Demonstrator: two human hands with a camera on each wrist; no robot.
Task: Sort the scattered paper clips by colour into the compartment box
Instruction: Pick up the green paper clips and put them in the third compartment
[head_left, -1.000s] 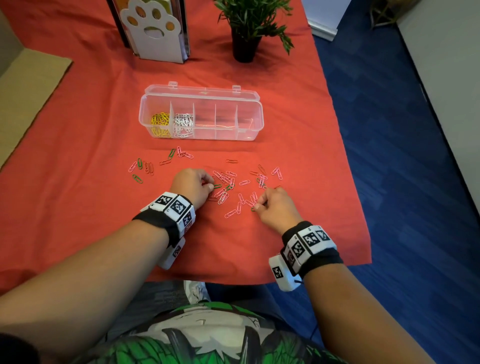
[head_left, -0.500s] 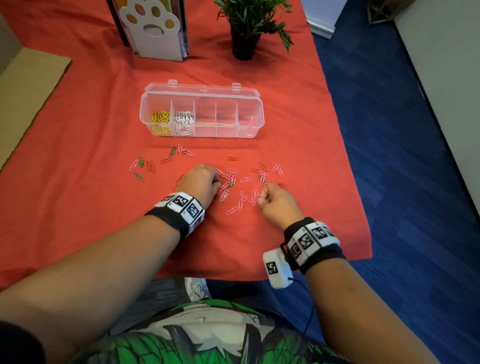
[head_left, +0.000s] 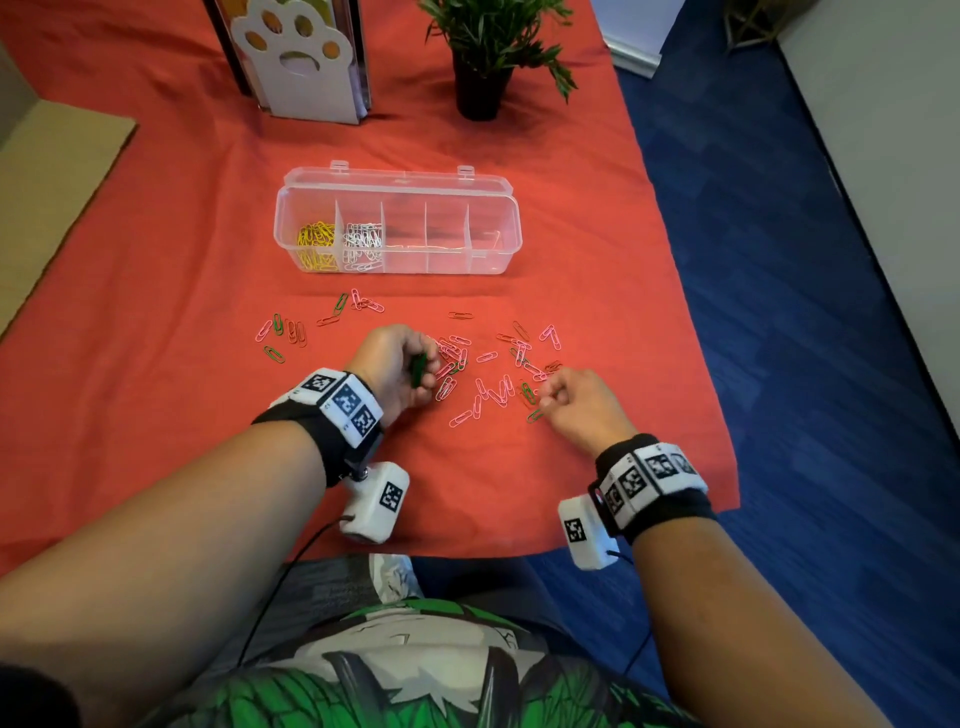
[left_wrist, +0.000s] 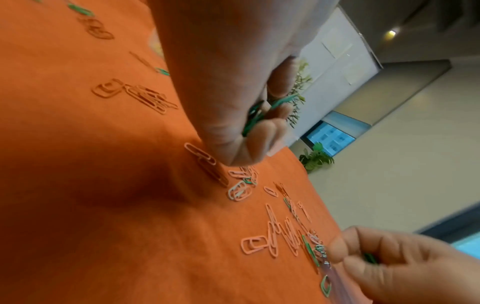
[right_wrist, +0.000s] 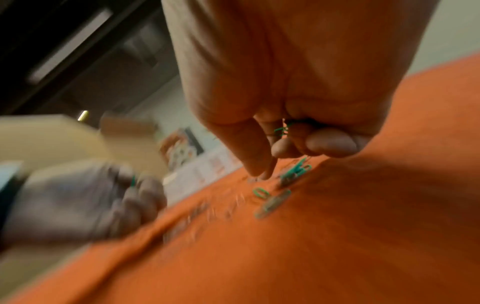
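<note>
Pink, green and orange paper clips (head_left: 488, 374) lie scattered on the red cloth in front of the clear compartment box (head_left: 498, 260). Its leftmost cell holds yellow clips (head_left: 316, 244), the one beside it white clips (head_left: 363, 241). My left hand (head_left: 400, 364) is curled round a bunch of green clips (head_left: 417, 368) (left_wrist: 255, 115), lifted just off the cloth. At the scatter's right edge my right hand (head_left: 571, 400) keeps green clips (right_wrist: 281, 130) in its curled fingers, with thumb and forefinger down at more green clips (right_wrist: 293, 171) on the cloth.
A potted plant (head_left: 483, 62) and a paw-print file holder (head_left: 301, 67) stand at the back of the table. A few clips (head_left: 283, 332) lie apart at the left. The table's right edge (head_left: 691, 312) drops to blue carpet. Cardboard (head_left: 47, 171) lies at far left.
My left hand has turned palm-inward and lifted slightly, showing the green clips it holds. My right hand has shifted a little to the right and nearer along the scatter.
</note>
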